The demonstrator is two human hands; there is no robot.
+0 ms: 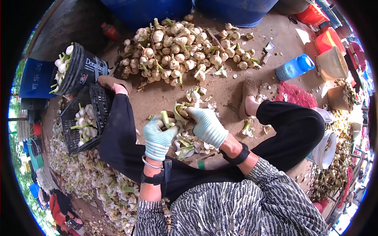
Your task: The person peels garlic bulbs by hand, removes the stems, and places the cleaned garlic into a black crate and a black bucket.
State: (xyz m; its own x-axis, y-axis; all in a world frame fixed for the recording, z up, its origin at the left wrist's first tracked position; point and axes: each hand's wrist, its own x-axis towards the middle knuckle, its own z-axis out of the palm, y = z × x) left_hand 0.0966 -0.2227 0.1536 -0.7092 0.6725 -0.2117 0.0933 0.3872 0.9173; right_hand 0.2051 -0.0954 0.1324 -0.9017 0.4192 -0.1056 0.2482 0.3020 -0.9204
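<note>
Patterned grey-and-black sleeves (252,200) fill the near edge; black straps sit on both wrists.

Surroundings:
- black trousered legs (291,129) flank both hands, left and right
- loose peel scraps (185,143) lie on the ground directly under the hands
- a large pile of unpeeled garlic (181,51) lies ahead of the hands, well apart
- a black crate (92,106) holding white cleaned bulbs stands beyond the left hand, past the left leg; a black bucket (84,69), tipped on its side and also holding bulbs, lies just beyond the crate
- a deep heap of husks (98,177) spreads outward of the left hand, behind the crate
- a blue bottle (294,67) lies ahead of and outward from the right hand; a red net bag (295,94) lies nearer, beside the right leg

Hands, both in pale striped gloves:
- the left hand (157,137) is closed in a fist around a green stalk (165,118), which juts up from the grip
- the right hand (206,126) has its fingers curled over a garlic bulb (179,112)

The garlic bulb sits between the two hands, just above the scraps; its skin is yellow-green and partly loose; the right glove covers much of it, so its far side cannot be judged.
</note>
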